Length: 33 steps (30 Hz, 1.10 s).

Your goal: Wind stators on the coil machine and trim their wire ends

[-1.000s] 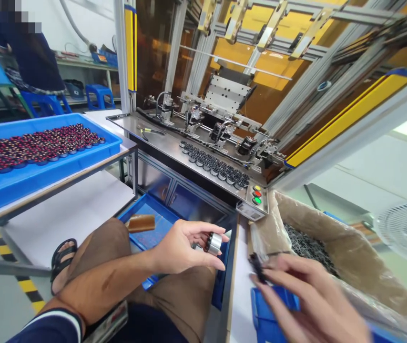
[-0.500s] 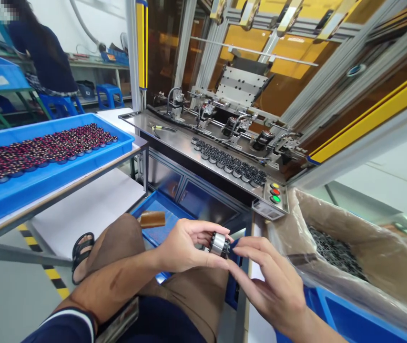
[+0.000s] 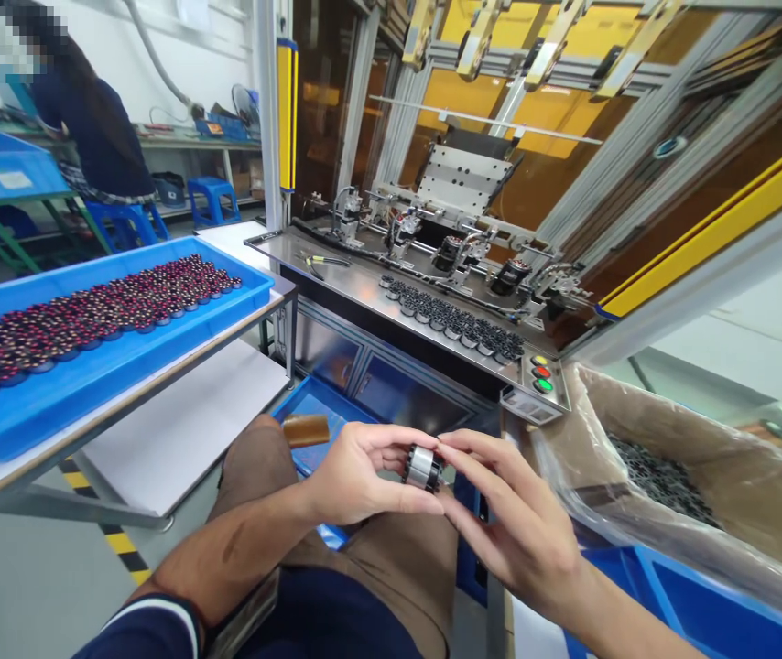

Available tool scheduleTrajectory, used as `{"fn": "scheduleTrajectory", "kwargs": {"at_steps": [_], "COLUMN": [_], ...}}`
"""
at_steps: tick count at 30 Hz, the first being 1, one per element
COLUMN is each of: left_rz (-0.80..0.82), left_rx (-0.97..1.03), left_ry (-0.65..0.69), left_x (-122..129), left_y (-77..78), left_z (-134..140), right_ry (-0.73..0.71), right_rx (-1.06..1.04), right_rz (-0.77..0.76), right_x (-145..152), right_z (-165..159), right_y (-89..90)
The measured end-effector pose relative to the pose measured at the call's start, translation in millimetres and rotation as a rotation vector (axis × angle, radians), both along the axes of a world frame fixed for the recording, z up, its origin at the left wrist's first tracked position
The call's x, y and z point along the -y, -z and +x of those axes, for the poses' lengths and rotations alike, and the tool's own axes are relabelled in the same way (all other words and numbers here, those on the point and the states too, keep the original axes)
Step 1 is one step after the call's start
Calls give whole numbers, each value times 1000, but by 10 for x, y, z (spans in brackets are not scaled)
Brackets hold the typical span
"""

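Above my lap I hold a small motor stator [image 3: 422,467], a silver metal ring with black plastic ends. The fingers and thumb of my left hand [image 3: 370,471] are wrapped around it from the left. My right hand [image 3: 511,508] grips its right end, fingertips on the upper edge and thumb underneath. Part of the stator is hidden behind my fingers. Ahead, rows of similar black-topped stators [image 3: 456,320] stand on the machine's metal ledge [image 3: 363,284].
At left, a blue tray [image 3: 157,343] holds many wound parts with red and copper tones. Pliers [image 3: 322,264] lie on the ledge near the machine fixtures [image 3: 450,252]. A button panel [image 3: 542,373] and a lined carton [image 3: 638,403] of black parts are at right. Another person [image 3: 103,137] sits behind.
My right fingers have shifted from the stator's right end up onto its upper edge. The view has turned slightly, so the surroundings appear lower and further right.
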<state>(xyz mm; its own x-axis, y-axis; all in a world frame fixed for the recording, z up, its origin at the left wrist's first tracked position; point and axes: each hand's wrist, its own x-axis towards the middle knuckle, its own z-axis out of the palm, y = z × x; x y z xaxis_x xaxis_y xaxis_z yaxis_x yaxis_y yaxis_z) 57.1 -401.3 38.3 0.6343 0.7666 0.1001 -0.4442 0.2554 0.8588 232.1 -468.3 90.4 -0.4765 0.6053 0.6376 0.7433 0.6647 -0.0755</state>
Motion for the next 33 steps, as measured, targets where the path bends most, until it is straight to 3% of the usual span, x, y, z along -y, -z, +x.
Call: {"fn": "scheduleTrajectory", "kwargs": {"at_steps": [11, 17, 21, 25, 28, 31, 33], "left_rz": [51, -11, -4, 80, 122, 243, 340], "left_rx": [-93, -44, -52, -110, -189, -311, -385], "left_ry": [-76, -71, -76, -42, -65, -155, -220], "left_x": [-171, -226, -276, -330, -412, -603, -817], "left_y": [-175, -135, -88, -16, 118, 248, 256], "left_z": [-768, -974, -985, -979, -1015, -1069, -1082], "right_ry": [-105, -148, -123, -51, 119, 397, 495], "right_rx": [137, 255, 209, -26, -286, -470, -494], "right_rz": [226, 294, 235, 50, -82, -80, -33], "right_x": [-366, -533, -597, -594, -570, -588, -617], "right_z": [-580, -790, -883, -886, -775, -593, -453], "right_y": [-59, 7, 114, 196, 477, 1054, 1489]}}
